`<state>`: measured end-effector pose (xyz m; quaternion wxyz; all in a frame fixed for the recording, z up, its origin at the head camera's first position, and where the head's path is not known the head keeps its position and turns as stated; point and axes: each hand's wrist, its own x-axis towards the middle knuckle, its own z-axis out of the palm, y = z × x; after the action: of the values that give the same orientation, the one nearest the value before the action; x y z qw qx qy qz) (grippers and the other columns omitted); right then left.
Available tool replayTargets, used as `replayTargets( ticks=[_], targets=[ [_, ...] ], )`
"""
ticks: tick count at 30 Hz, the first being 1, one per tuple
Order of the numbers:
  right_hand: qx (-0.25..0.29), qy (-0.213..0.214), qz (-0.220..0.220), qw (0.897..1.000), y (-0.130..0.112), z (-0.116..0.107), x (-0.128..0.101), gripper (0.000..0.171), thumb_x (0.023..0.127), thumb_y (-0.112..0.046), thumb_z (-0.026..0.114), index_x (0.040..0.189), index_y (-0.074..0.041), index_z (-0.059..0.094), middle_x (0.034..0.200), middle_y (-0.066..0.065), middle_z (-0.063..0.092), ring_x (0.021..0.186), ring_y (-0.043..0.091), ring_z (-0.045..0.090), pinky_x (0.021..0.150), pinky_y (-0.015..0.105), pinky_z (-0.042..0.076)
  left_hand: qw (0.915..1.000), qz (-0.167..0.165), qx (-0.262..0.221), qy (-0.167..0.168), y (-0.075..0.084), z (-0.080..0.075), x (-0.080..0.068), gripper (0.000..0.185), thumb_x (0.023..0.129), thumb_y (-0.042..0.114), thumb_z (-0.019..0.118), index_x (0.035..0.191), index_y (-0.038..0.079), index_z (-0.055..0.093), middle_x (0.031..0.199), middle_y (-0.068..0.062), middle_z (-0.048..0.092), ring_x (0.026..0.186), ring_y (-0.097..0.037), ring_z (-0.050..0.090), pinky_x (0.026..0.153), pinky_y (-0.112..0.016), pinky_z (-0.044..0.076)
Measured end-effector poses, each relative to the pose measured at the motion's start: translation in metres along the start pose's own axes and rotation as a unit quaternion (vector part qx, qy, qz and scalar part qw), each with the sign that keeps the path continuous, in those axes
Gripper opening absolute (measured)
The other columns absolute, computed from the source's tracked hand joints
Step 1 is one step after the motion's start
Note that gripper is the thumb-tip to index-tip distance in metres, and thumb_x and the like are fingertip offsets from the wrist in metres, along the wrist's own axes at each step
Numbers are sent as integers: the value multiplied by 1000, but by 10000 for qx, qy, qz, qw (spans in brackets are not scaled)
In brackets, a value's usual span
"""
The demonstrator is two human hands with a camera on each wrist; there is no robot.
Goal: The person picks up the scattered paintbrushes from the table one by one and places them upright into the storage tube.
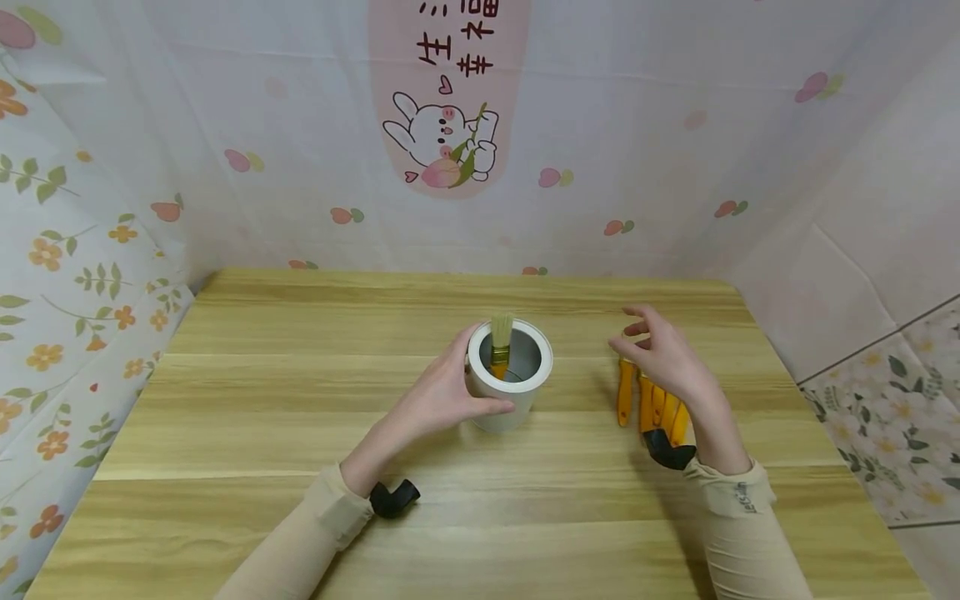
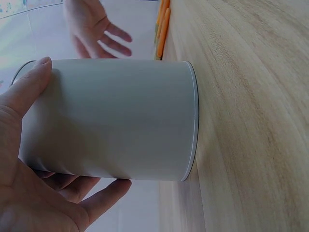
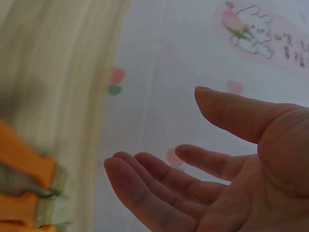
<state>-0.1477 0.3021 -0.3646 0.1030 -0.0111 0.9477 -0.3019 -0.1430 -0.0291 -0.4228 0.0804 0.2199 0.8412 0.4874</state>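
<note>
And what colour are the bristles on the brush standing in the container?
The bristles are pale cream, seen best in the head view.

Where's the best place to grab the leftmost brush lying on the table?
Probably the middle of its orange handle, pinched from above: the leftmost brush lies flat, and a gap separates that slim grip from the neighbouring handle.

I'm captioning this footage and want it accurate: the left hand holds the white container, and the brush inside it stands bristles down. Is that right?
Not quite: the brush stands bristles up, as the head view shows. The rest holds: it is inside the white container, which the left hand holds.
</note>
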Motion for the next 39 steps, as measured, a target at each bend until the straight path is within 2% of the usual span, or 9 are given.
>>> replayTargets(
  ticks=[4, 10, 17, 21, 24, 28, 31, 39],
  targets=[
    [104, -99, 254, 9996, 13, 2, 6, 75, 107, -37, 55, 162, -1, 19, 148, 37, 44, 122, 50, 59, 90, 52, 59, 10000, 49, -1, 2, 0, -1, 0, 109, 73, 43, 93, 158, 32, 26, 145, 6, 51, 134, -22, 54, 111, -54, 46],
    [-96, -67, 685, 9976, 28, 6, 13, 78, 106, -38, 56, 161, 2, 19, 143, 38, 47, 88, 34, 73, 73, 36, 59, 10000, 80, 12, -43, -1, -1, 0, 109, 74, 43, 93, 159, 31, 26, 147, 7, 49, 136, -21, 53, 112, -53, 46],
    [-193, -106, 922, 9955, 39, 10, 19, 82, 100, -25, 67, 159, 5, 19, 138, 39, 50, 78, 27, 73, 72, 36, 58, 9999, 104, -50, -11, -2, 0, 0, 108, 73, 42, 93, 158, 32, 27, 146, 8, 50, 135, -20, 53, 112, -52, 46],
    [-182, -175, 977, 9949, 41, 14, 23, 92, 92, -17, 77, 159, 5, 19, 139, 39, 47, 83, 32, 72, 75, 41, 59, 9999, 134, -31, -8, -2, 0, 1, 107, 74, 41, 93, 158, 32, 28, 145, 7, 50, 135, -20, 53, 112, -52, 46],
    [-355, -162, 902, 9952, 43, 19, 25, 96, 87, -14, 81, 159, 4, 21, 141, 40, 45, 103, 44, 67, 86, 51, 56, 9999, 162, -15, -23, -2, 0, 1, 106, 74, 42, 93, 157, 31, 28, 144, 7, 51, 135, -20, 53, 112, -53, 46],
    [-800, -70, 735, 9941, 41, 26, 27, 97, 84, -11, 84, 158, 5, 24, 143, 42, 43, 123, 55, 49, 97, 64, 48, 9999, 155, 29, -49, -2, -1, 0, 106, 74, 43, 92, 157, 31, 27, 144, 7, 51, 135, -21, 52, 111, -53, 45],
    [-979, 25, 663, 9930, 40, 31, 28, 97, 83, -10, 84, 158, 6, 25, 144, 43, 40, 126, 58, 46, 99, 67, 45, 9999, 141, 54, -46, -1, -1, 0, 106, 74, 43, 92, 157, 32, 27, 145, 7, 51, 136, -22, 52, 111, -53, 45],
    [-817, 139, 554, 9950, 38, 37, 30, 101, 84, -8, 82, 161, 3, 18, 146, 40, 43, 134, 58, 40, 108, 69, 39, 9998, 194, 8, -33, -3, -1, 0, 105, 74, 44, 92, 157, 33, 28, 146, 7, 50, 137, -21, 51, 112, -54, 44]
  ],
)
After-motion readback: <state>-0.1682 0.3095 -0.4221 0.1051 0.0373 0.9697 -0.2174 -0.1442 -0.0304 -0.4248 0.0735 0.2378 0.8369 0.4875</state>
